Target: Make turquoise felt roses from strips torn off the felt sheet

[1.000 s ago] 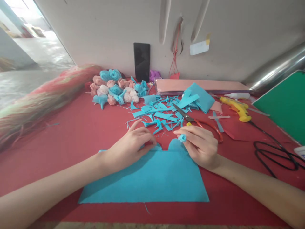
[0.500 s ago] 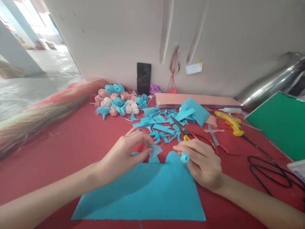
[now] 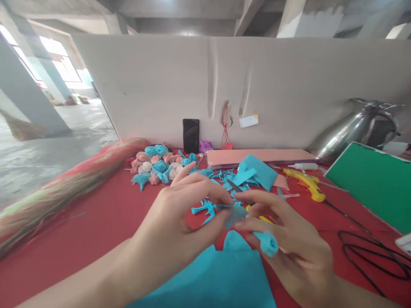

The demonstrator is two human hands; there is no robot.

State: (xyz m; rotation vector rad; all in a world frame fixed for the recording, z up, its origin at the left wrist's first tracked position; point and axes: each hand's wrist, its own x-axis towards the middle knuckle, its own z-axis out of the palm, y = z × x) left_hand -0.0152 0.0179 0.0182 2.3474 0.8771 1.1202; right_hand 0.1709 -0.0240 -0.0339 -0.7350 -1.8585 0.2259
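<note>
Many paper flowers [image 3: 159, 166], blue, pink and white, lie finished beyond the blue sheet [image 3: 224, 280], toward its left. Above the sheet, my left hand [image 3: 180, 214] pinches a thin blue petal [image 3: 236, 216] between thumb and fingers, apparently unattached, while a rounded blue piece [image 3: 235, 242] lies at the sheet's far edge. Above the sheet's right side, a rolled blue bud [image 3: 269, 244], in my judgement only a core lacking outer petals, sits gripped in my right hand [image 3: 298, 244], fingertips at the petal's blurred edge.
</note>
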